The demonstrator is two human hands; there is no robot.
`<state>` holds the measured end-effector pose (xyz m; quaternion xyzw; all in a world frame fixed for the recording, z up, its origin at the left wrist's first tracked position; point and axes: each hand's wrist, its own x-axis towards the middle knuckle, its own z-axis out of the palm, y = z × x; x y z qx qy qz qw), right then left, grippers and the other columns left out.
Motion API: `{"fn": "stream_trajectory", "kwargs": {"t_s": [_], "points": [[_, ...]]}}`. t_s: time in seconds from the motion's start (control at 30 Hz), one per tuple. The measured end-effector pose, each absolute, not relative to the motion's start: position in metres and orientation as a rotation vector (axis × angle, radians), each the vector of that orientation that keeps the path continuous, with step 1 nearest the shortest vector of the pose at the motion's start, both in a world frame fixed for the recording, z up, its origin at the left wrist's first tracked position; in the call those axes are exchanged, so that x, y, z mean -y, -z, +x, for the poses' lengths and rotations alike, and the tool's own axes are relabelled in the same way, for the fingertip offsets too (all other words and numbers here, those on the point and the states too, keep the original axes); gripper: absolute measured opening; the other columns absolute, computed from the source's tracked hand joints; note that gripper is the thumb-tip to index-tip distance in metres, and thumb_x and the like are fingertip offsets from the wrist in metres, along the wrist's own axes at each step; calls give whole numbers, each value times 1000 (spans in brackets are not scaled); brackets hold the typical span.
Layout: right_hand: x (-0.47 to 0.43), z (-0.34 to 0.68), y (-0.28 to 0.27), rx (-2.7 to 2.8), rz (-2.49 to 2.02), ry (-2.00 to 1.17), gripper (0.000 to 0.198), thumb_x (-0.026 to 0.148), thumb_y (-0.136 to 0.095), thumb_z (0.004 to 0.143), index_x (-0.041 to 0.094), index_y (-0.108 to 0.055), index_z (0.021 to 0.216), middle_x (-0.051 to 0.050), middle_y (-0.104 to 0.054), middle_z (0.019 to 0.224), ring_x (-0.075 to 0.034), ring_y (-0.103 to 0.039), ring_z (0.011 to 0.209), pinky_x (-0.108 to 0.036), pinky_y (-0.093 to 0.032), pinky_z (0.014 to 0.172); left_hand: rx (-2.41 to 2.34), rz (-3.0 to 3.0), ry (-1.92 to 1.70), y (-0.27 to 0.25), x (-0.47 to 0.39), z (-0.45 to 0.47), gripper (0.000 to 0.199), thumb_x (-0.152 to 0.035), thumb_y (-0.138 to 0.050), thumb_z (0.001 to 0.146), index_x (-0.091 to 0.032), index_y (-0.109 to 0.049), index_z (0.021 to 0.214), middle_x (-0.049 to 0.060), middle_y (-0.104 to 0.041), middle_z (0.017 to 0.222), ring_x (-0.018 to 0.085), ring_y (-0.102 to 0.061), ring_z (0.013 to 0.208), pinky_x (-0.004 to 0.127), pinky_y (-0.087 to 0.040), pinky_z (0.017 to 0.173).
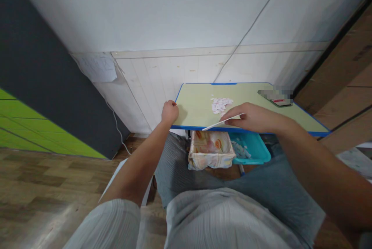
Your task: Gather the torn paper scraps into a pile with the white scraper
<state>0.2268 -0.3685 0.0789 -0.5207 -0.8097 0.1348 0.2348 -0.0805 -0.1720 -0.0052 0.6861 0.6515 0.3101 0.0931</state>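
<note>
My right hand point(247, 116) is closed on a thin white card point(212, 126), seen nearly edge-on above the front edge of the small table point(192, 105). The table has a pale yellow-green top and a blue rim. Just beyond the card lies a loose pile of small whitish paper-like pieces point(221, 105). My left hand point(170, 112) is curled round the table's left edge, with its fingertips partly hidden.
Below the table's front edge are a patterned cloth-lined basket point(212, 150) and a turquoise tray point(263, 150) holding pale scraps. A flat dark-edged device point(274, 98) lies at the table's right. A white wall point(162, 16) stands behind; brown cartons point(348, 86) stand at right.
</note>
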Motion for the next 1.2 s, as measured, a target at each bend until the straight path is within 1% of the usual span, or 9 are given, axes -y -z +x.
{"fn": "stream_trajectory", "kwargs": {"t_s": [0.13, 0.23, 0.33, 0.43, 0.5, 0.63, 0.7, 0.9, 1.2], "points": [[365, 250, -75, 2087, -1396, -443, 24, 42, -74, 95, 28, -91, 105, -4, -89, 112, -31, -82, 103, -40, -64, 94, -1940, 2060, -901, 4, 173, -80, 33, -9, -52, 101, -18, -77, 122, 17, -76, 137, 29, -71, 130, 36, -54, 112], [349, 267, -65, 1720, -1435, -367, 19, 41, -84, 88, 24, -87, 97, -8, -88, 107, -34, -82, 104, -42, -67, 87, -1952, 2078, -883, 3, 175, -80, 32, -10, -53, 102, -19, -76, 121, 17, -75, 138, 30, -71, 131, 37, -54, 111], [334, 278, -45, 1154, -1333, -442, 26, 36, -89, 80, 21, -78, 99, -10, -86, 102, -27, -80, 83, -37, -68, 67, -1970, 2093, -862, 1, 177, -79, 32, -11, -52, 103, -19, -76, 122, 17, -74, 139, 30, -71, 132, 38, -55, 111], [327, 278, -19, 884, -1267, -500, 27, 37, -86, 81, 21, -70, 95, -3, -76, 71, -17, -66, 52, -29, -59, 48, -1978, 2116, -832, -2, 179, -78, 32, -11, -53, 103, -18, -76, 123, 18, -74, 139, 31, -72, 131, 39, -55, 111], [327, 275, -1, 857, -1272, -527, 29, 40, -87, 80, 21, -67, 90, 1, -67, 56, -17, -60, 44, -28, -55, 43, -1977, 2142, -806, -3, 179, -78, 31, -11, -53, 103, -18, -77, 121, 18, -75, 138, 31, -72, 131, 39, -55, 112], [327, 271, 23, 851, -1267, -593, 36, 43, -92, 78, 19, -69, 91, -4, -73, 61, -21, -71, 51, -29, -58, 46, -1984, 2198, -760, -4, 178, -77, 32, -12, -50, 106, -18, -77, 122, 18, -74, 139, 31, -71, 132, 39, -55, 114], [327, 271, 27, 865, -1268, -620, 38, 43, -96, 75, 19, -71, 91, -6, -74, 61, -23, -72, 51, -30, -60, 47, -1987, 2224, -741, -3, 179, -76, 33, -13, -49, 106, -18, -76, 125, 19, -72, 140, 32, -70, 134, 41, -56, 114], [325, 272, 32, 906, -1249, -667, 38, 42, -100, 71, 20, -75, 88, -6, -76, 62, -24, -71, 50, -36, -65, 49, -2015, 2457, -547, -5, 188, -68, 39, -23, -46, 110, -14, -69, 140, 22, -68, 146, 38, -65, 139, 49, -57, 113], [327, 280, 30, 940, -1247, -647, 33, 37, -98, 70, 20, -73, 84, -4, -72, 57, -20, -65, 44, -32, -59, 43, -2017, 2393, -484, -6, 188, -67, 48, -34, -45, 113, -12, -61, 152, 24, -62, 160, 39, -61, 148, 48, -53, 120]]}}
